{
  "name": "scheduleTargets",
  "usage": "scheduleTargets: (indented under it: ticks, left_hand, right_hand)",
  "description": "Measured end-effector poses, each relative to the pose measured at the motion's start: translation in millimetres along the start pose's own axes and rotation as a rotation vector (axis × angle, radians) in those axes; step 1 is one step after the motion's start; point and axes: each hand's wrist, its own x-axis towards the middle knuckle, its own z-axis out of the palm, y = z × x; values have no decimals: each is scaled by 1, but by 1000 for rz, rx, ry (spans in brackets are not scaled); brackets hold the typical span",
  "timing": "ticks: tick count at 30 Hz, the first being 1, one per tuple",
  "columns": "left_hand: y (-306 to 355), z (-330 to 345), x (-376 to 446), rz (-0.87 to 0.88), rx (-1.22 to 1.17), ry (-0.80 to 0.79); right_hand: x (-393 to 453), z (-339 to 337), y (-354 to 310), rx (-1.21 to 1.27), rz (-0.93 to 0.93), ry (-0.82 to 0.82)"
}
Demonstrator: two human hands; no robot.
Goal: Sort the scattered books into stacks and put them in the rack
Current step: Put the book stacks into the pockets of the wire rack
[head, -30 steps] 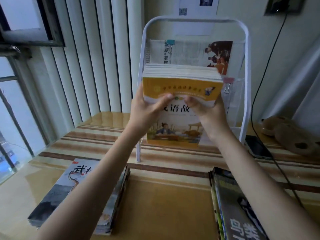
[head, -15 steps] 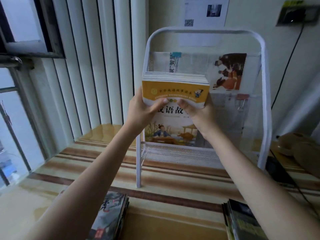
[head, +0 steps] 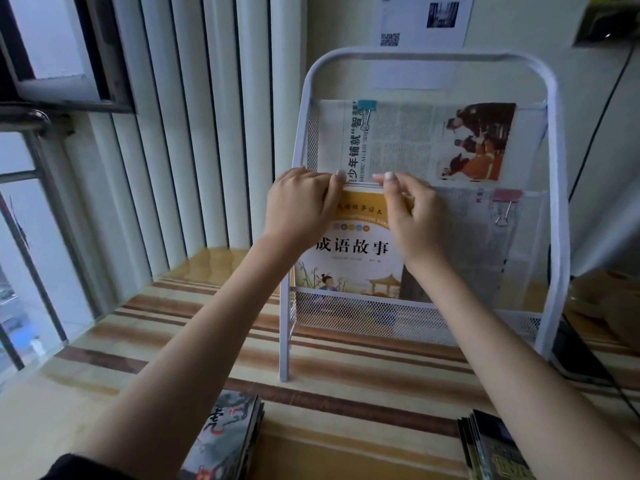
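Observation:
A stack of yellow-covered books point(head: 353, 251) stands upright in the left side of the lower mesh pocket of the white metal rack point(head: 558, 209). My left hand point(head: 301, 207) grips the stack's top left corner, fingers curled over the upper edge. At the top right, my right hand point(head: 410, 213) holds the same edge, thumb in front and fingertips behind. A dark stack of books point(head: 225, 434) lies on the table at bottom centre, and another stack point(head: 491, 448) lies at bottom right.
Clipped newspapers point(head: 415, 140) fill the rack's upper pocket, and a pink clip point(head: 506, 199) holds more paper in the lower right. White vertical blinds point(head: 180, 126) and a window stand to the left. A black cable point(head: 595, 372) runs down right of the rack.
Both hands lowered the yellow book stack from in front of the rack into its lower pocket, then shifted their grip to the stack's top edge. The view has moved closer to the rack.

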Motion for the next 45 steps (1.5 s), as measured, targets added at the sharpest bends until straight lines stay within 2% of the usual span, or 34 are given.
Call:
scheduleTargets:
  ticks: [3, 8, 12, 14, 16, 18, 23, 26, 28, 30, 32, 34, 36, 38, 40, 45]
  left_hand:
    - [0, 7, 0, -42, 44, 59]
    - [-2, 19, -3, -22, -50, 274]
    - [-6, 16, -21, -283, -282, 334]
    - [-21, 23, -38, -507, -517, 204]
    - [-28, 29, -47, -736, -952, 13]
    - [-28, 35, -51, -803, -1029, -34]
    - [-12, 21, -51, -753, -921, -23]
    - [-5, 9, -54, -740, -833, -89]
    - [-4, 0, -71, -703, -683, -208]
    - [-13, -12, -100, -611, -386, -400]
    - [-27, -29, -134, -567, -101, -592]
    - [-45, -54, -168, -632, 72, -675]
    - [-65, -84, -199, -817, 190, -712]
    - [-75, -112, -225, -988, 261, -792]
    - [-71, -129, -242, -978, 256, -911]
    - [-90, -148, -247, -1295, -65, -751]
  right_hand:
    - [-2, 3, 10, 27, 46, 58]
    - [-4, 16, 3, 277, 140, 131]
    - [-38, 7, 2, 602, 323, 184]
    - [-63, 9, 7, 769, 443, 101]
    - [-72, 17, 8, 770, 514, 48]
    - [-69, 22, 1, 701, 516, 56]
    - [-65, 22, 2, 645, 514, 10]
    - [-73, 19, -4, 486, 514, 4]
    - [-99, 17, -18, 293, 480, 53]
    - [-138, 16, -42, 172, 398, 97]
    - [-178, 21, -69, 165, 365, -25]
    - [-213, 26, -96, 160, 517, -334]
    - [-238, 35, -118, 152, 790, -709]
    - [-252, 43, -133, 174, 895, -916]
    - [-261, 51, -145, 242, 892, -923]
    - [-262, 55, -163, 404, 1067, -736]
